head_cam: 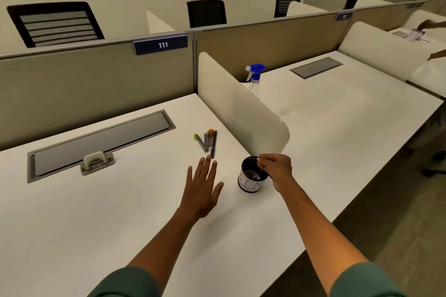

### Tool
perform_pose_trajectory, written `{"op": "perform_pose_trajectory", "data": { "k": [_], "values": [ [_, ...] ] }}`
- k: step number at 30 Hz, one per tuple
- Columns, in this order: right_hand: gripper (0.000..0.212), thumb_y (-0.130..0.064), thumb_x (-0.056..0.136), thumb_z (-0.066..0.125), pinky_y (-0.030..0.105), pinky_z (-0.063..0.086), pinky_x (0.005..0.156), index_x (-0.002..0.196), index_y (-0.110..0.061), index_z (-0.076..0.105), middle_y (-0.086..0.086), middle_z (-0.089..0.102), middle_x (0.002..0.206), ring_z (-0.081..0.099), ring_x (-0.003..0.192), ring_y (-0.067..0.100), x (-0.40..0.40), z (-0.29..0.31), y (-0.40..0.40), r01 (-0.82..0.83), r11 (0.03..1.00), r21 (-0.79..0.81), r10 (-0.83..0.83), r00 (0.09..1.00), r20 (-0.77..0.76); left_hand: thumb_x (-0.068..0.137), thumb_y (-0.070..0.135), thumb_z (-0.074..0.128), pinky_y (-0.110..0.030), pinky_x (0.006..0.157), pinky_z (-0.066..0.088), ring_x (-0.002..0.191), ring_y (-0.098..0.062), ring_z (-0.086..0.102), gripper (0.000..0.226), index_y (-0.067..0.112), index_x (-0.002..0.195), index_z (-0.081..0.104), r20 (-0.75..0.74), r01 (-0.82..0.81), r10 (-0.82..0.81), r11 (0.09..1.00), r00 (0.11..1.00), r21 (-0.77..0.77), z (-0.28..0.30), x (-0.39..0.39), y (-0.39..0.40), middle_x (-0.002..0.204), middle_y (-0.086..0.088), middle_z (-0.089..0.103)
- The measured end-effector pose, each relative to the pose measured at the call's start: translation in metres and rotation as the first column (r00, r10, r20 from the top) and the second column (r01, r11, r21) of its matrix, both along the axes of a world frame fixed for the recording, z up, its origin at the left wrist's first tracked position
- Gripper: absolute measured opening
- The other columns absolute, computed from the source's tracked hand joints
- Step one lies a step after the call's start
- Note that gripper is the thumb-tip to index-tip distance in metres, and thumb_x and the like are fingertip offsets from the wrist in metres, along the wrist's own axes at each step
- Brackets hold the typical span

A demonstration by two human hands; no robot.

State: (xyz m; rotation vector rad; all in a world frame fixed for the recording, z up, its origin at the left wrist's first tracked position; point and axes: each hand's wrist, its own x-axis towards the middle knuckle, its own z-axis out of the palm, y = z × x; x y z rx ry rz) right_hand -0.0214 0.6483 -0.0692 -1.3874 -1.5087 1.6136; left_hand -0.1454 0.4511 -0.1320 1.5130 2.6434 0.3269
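Observation:
A black cup (251, 179) with a white label stands on the white desk (96, 212) near the end of the cream divider. My right hand (275, 167) is over the cup's rim, its fingertips pinching something small and pale that I cannot make out. My left hand (202, 188) hovers flat with fingers spread, just short of a small pile of pens and highlighters (208, 141), one with an orange cap, one with a green tip. It holds nothing.
A cream divider (241, 108) separates this desk from the one to the right, where a blue-topped spray bottle (254, 78) stands. A grey cable tray lid (101, 142) with a pale stapler-like object (96, 161) lies at left. Another person's hands show at far right.

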Motion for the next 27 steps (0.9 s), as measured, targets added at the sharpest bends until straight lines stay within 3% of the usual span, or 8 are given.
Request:
{"op": "perform_pose_trajectory", "data": {
  "k": [4, 8, 13, 18, 23, 27],
  "values": [
    [0.015, -0.001, 0.082, 0.066, 0.024, 0.054, 0.075, 0.09, -0.008, 0.077, 0.009, 0.075, 0.09, 0.069, 0.088, 0.024, -0.004, -0.002, 0.001, -0.261, 0.904, 0.339, 0.128, 0.921, 0.368, 0.101, 0.051, 0.016, -0.049, 0.123, -0.002, 0.15, -0.022, -0.016, 0.067, 0.017, 0.155, -0.002, 0.008, -0.007, 0.007, 1.0, 1.0, -0.002, -0.002, -0.002, 0.007, 0.163, -0.004, -0.015],
    [0.007, -0.003, 0.079, 0.07, 0.032, 0.054, 0.083, 0.082, -0.006, 0.075, 0.011, 0.075, 0.085, 0.068, 0.086, 0.027, -0.009, 0.001, 0.002, -0.366, 0.819, 0.442, 0.129, 0.868, 0.48, 0.101, 0.05, 0.017, -0.047, 0.122, -0.003, 0.15, -0.022, -0.015, 0.066, 0.017, 0.155, -0.001, -0.007, -0.024, 0.023, 1.0, 1.0, -0.008, -0.005, -0.006, 0.007, 0.163, -0.004, -0.015],
    [0.011, 0.005, 0.077, 0.066, 0.026, 0.046, 0.067, 0.077, -0.005, 0.067, 0.011, 0.071, 0.084, 0.064, 0.081, 0.028, -0.013, 0.0, 0.003, -0.434, 0.781, 0.449, 0.159, 0.834, 0.529, 0.101, 0.049, 0.018, -0.048, 0.122, -0.002, 0.15, -0.022, -0.014, 0.066, 0.017, 0.155, 0.0, -0.015, -0.047, 0.046, 0.999, 0.999, -0.015, -0.007, -0.011, 0.005, 0.163, -0.004, -0.014],
    [0.019, 0.005, 0.085, 0.056, 0.036, 0.055, 0.078, 0.09, -0.003, 0.073, 0.014, 0.07, 0.096, 0.065, 0.088, 0.03, -0.013, -0.004, 0.003, -0.537, 0.719, 0.441, 0.213, 0.774, 0.596, 0.101, 0.05, 0.017, -0.048, 0.123, -0.002, 0.15, -0.021, -0.014, 0.066, 0.017, 0.156, 0.0, -0.003, -0.059, 0.059, 0.998, 0.998, -0.019, -0.008, -0.012, 0.002, 0.163, -0.004, -0.013],
    [0.015, 0.003, 0.083, 0.055, 0.027, 0.042, 0.071, 0.085, -0.003, 0.069, 0.012, 0.062, 0.097, 0.059, 0.086, 0.027, -0.018, -0.004, -0.005, -0.462, 0.688, 0.56, 0.117, 0.832, 0.543, 0.101, 0.049, 0.017, -0.048, 0.122, -0.002, 0.15, -0.021, -0.014, 0.066, 0.017, 0.155, 0.0, -0.002, -0.076, 0.076, 0.997, 0.997, -0.02, -0.008, -0.013, -0.003, 0.163, -0.004, -0.013],
    [0.014, 0.005, 0.08, 0.061, 0.016, 0.039, 0.069, 0.086, -0.005, 0.068, 0.011, 0.06, 0.096, 0.058, 0.077, 0.02, -0.021, -0.002, -0.016, -0.347, 0.674, 0.652, 0.089, 0.914, 0.395, 0.101, 0.049, 0.017, -0.048, 0.122, -0.003, 0.15, -0.021, -0.016, 0.065, 0.018, 0.155, -0.002, 0.005, -0.095, 0.095, 0.995, 0.995, -0.02, -0.008, -0.015, -0.015, 0.163, -0.003, -0.015]
  ]
}}
